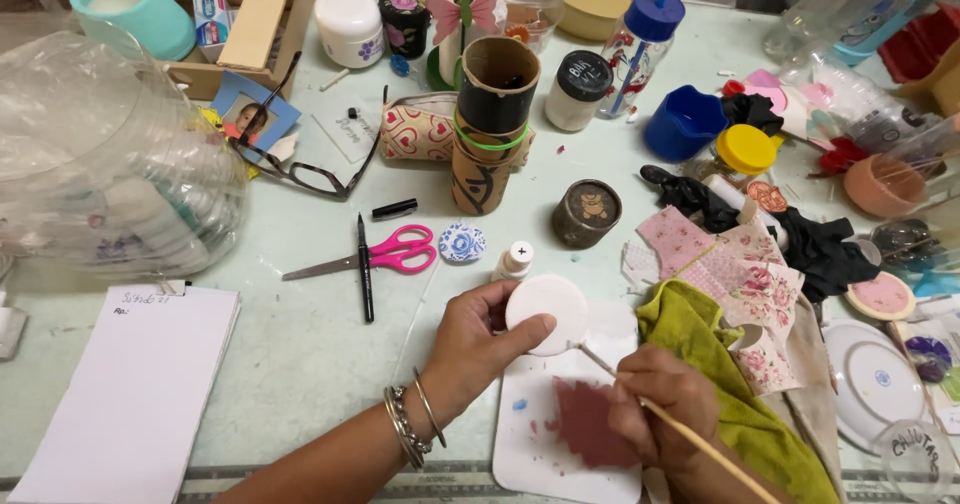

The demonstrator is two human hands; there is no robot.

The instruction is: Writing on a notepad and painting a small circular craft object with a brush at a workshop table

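**Painting a small white disc over a crowded desk**

While the left hand [478, 336] pinches a round white disc [546, 312] between thumb and fingers, closed firmly on its edge, the right hand [660, 404] has its fingers wrapped shut around a thin wooden brush [690, 434] whose tip meets the disc's lower right rim. The disc is held in the air just above the white palette board [530, 434], which serves here as the landmark.

On the board, directly under the right hand, lies a patch of dull red paint [585, 419], with a small blue dab to its left. Just right of the board a yellow-green cloth [700, 334] is bunched, touching the right wrist. Left of the board, well apart, sits a white notepad [130, 394].

Beyond the board stand a small white bottle [517, 260], a blue-patterned pebble [462, 242], pink-handled scissors [385, 252] and a black pen [365, 269]. Farther still rise a cardboard tube [492, 124], a round brown tin [586, 214] and glasses [310, 169].

What could go wrong, as I judge it: the right wrist hovers close over the wet red patch and could smear it onto skin or cloth. The disc is held only by its edge, so a hard brush push could tip it into the paint. A wide left elbow swing could knock the little bottle over.
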